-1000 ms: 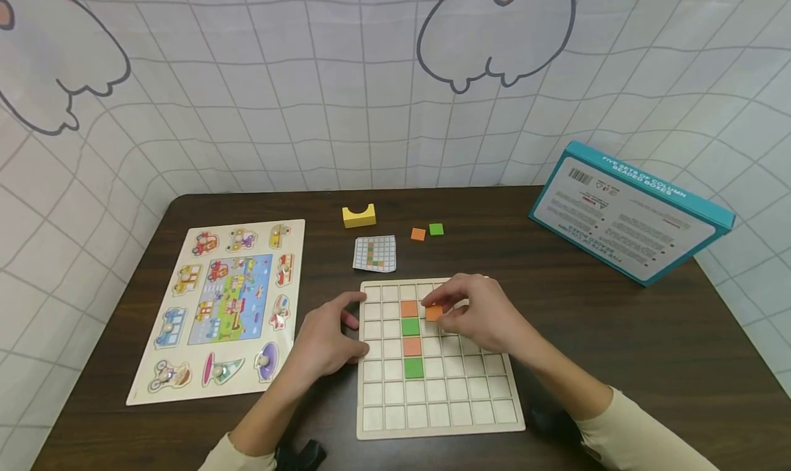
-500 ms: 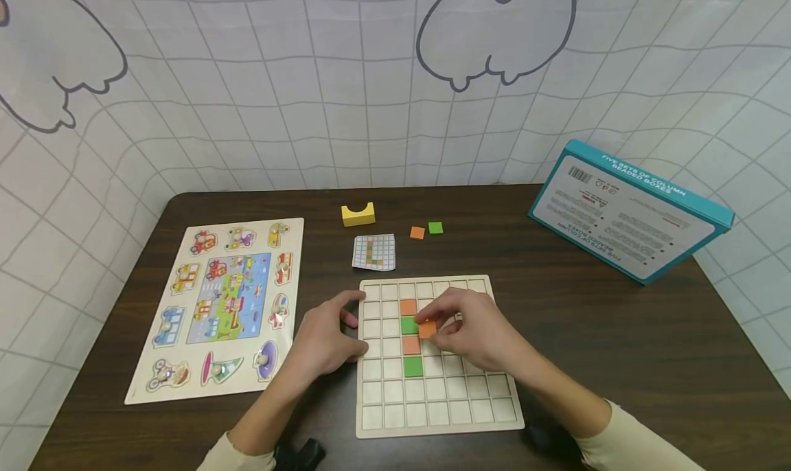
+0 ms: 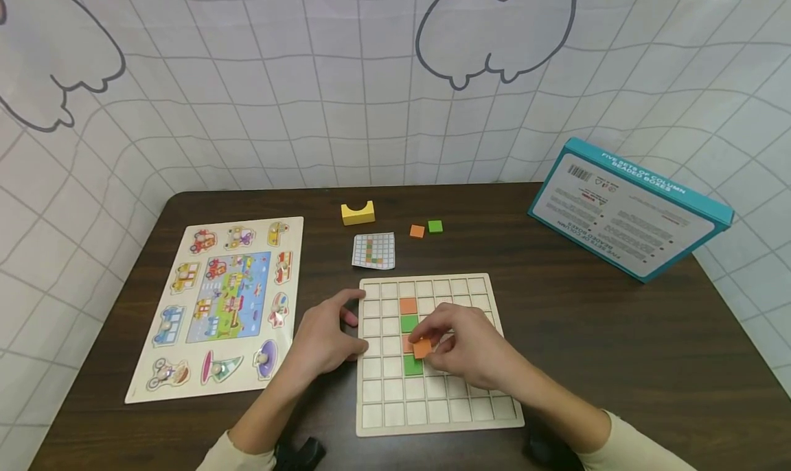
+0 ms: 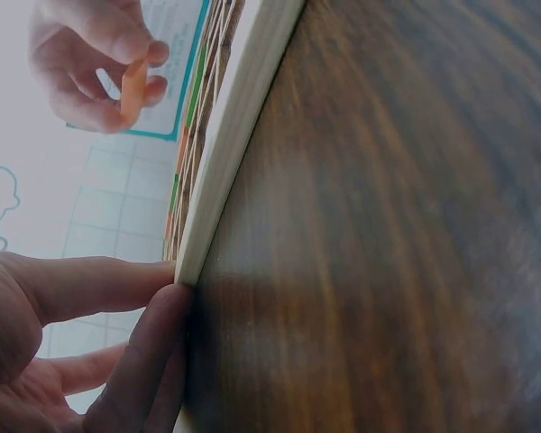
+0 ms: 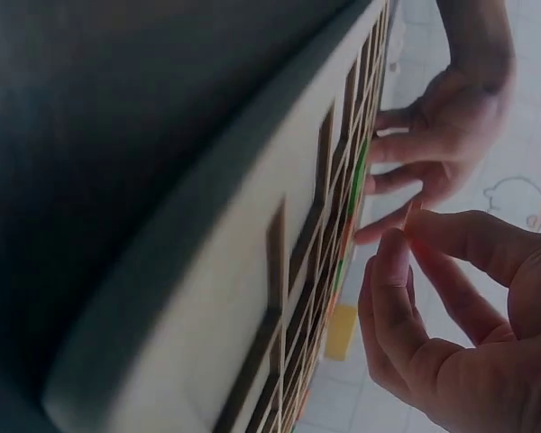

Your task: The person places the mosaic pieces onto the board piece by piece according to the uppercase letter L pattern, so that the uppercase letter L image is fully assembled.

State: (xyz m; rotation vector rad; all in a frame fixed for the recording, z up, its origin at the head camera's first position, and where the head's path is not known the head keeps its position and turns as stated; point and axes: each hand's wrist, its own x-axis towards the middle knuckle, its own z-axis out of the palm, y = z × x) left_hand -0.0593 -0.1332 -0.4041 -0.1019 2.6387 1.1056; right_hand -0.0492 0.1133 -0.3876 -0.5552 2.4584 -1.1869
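Note:
A wooden grid board (image 3: 457,406) lies on the dark table (image 3: 618,334). Orange and green square tiles alternate down one of its columns, starting with an orange tile (image 3: 408,306). My right hand (image 3: 465,346) hovers over the board's middle and pinches an orange tile (image 3: 422,348) just above that column; the same orange tile (image 4: 132,90) shows in the left wrist view. My left hand (image 3: 325,337) rests against the board's left edge (image 4: 230,171), fingers pressing its side. A small pattern card (image 3: 373,250) lies beyond the board.
A loose orange tile (image 3: 417,231) and a green tile (image 3: 435,226) lie behind the card, near a yellow arch block (image 3: 358,213). A vehicle peg puzzle (image 3: 222,306) sits at the left. A teal box (image 3: 630,210) leans at the right.
My right hand has carried the orange tile toward me and slightly left, from the board's upper rows down to its middle. The left hand has stayed at the board's edge.

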